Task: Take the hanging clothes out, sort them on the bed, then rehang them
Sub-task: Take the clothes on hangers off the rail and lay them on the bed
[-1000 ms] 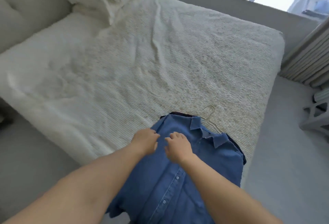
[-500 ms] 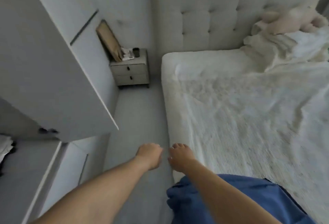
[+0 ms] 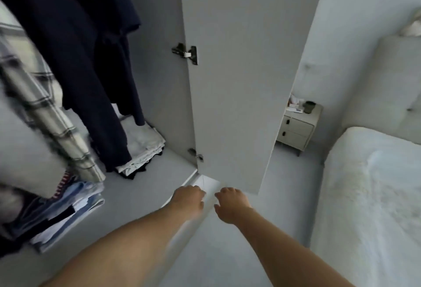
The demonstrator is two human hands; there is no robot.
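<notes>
Two bare hands reach forward at the bottom centre, side by side and apart, neither touching anything: the left hand has its fingers curled loosely downward with nothing in its grip, and the right hand is spread a little, its grip likewise empty. Both hover above the pale floor, just below the lower corner of the open wardrobe door, which stands at 12 o'clock from the hands and carries two metal hinges on its inner edge. At 10 o'clock from the hands, inside the wardrobe, hang the clothes: a dark navy garment drops almost to the wardrobe's base, and a plaid shirt, blurred, hangs to the left of it. Beneath the navy garment lies a folded stack of pale linens, and at 9 o'clock from the hands sits a pile of folded clothes in blues and whites on the wardrobe floor. At 3 o'clock the bed with its white cover fills the right side, its padded headboard rising at 2 o'clock. Between the door and the headboard, at 1 o'clock, stands a small nightstand with two drawers and a dark cup on top.
</notes>
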